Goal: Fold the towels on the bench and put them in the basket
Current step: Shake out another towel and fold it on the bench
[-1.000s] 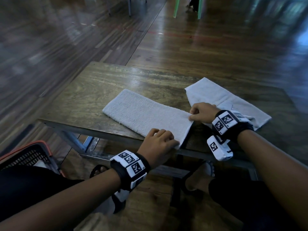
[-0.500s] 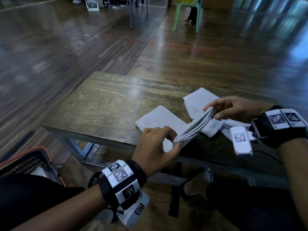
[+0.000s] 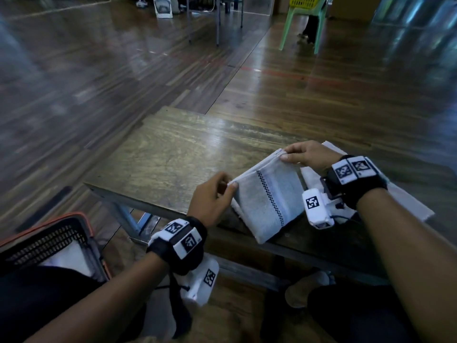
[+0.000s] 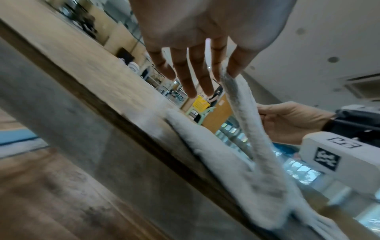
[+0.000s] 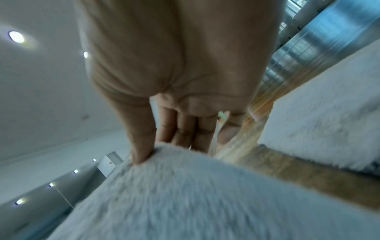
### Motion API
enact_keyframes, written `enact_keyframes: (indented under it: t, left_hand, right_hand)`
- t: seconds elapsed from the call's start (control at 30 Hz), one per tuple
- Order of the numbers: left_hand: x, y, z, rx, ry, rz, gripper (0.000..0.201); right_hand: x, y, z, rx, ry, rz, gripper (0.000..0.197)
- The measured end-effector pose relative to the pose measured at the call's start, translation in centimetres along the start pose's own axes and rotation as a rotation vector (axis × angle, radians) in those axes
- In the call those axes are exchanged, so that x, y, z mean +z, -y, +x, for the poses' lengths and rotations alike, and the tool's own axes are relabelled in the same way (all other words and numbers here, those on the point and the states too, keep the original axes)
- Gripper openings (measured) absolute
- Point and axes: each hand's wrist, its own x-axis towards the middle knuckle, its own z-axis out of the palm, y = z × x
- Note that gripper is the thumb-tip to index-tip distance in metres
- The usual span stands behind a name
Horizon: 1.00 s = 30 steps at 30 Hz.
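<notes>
I hold a folded white terry towel with a dark checked stripe (image 3: 269, 199) up off the long, worn brown wooden bench (image 3: 173, 157), near the bench's front edge. My left hand (image 3: 210, 199) pinches the towel's near top corner between thumb and forefinger; in the left wrist view my other fingers (image 4: 190, 81) lie straight and a little apart, closed on nothing. My right hand (image 3: 309, 155) grips the far top corner, fingers curled over the folded edge, and in the right wrist view my thumb (image 5: 141, 142) presses into the pile while the rest of my fingers sit behind the cloth. The towel hangs tilted between my two hands, its lower edge down at the bench's front edge, and its layers show as stacked folds along the top.

A second white towel (image 3: 405, 201) lies flat on the bench on the right of the one I hold, partly under my right wrist. It also shows as a pale fuzzy slab (image 5: 320, 123) in the right wrist view.

The dark mesh plastic basket with an orange rim (image 3: 49, 233) stands on the floor below and to the left of the bench, beside my knee, with something white inside it. I cannot tell whether that is a towel.

Far beyond the bench, across the glossy wooden plank floor (image 3: 296, 90), stands a pale green plastic chair (image 3: 304, 23).
</notes>
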Motion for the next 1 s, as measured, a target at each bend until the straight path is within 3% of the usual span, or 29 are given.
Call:
enact_keyframes:
  t: [0.23,0.33,0.5,0.73,0.87,1.0]
  left_hand:
    - [0.7,3.7,3.2,-0.108,0.112,0.176,0.03]
    - [1.0,4.4,3.8,-0.109,0.149,0.251,0.024]
    - [1.4,4.9,3.9,-0.114,0.119,0.366,0.023]
    - [1.3,5.5,3.9,-0.157,0.095,0.276,0.02]
    - [0.7,4.6,4.8,-0.121,0.172,0.364,0.016]
    - [-0.4,3.1,6.9,-0.081,0.332,0.559,0.01]
  right_hand:
    - [2.8,-1.0,4.5,0.084,-0.061,-0.199,0.024]
    - [3.5,-1.5,5.1,0.067,-0.05,-0.309,0.026]
    - [4.1,-1.8,6.1,0.082,-0.047,-0.45,0.027]
    - [4.8,-1.5,6.3,0.087,0.013,-0.521,0.03]
    - [4.1,-1.5,5.1,0.089,0.067,-0.588,0.022]
    - [3.5,-2.1,2.4,0.13,0.145,-0.522,0.019]
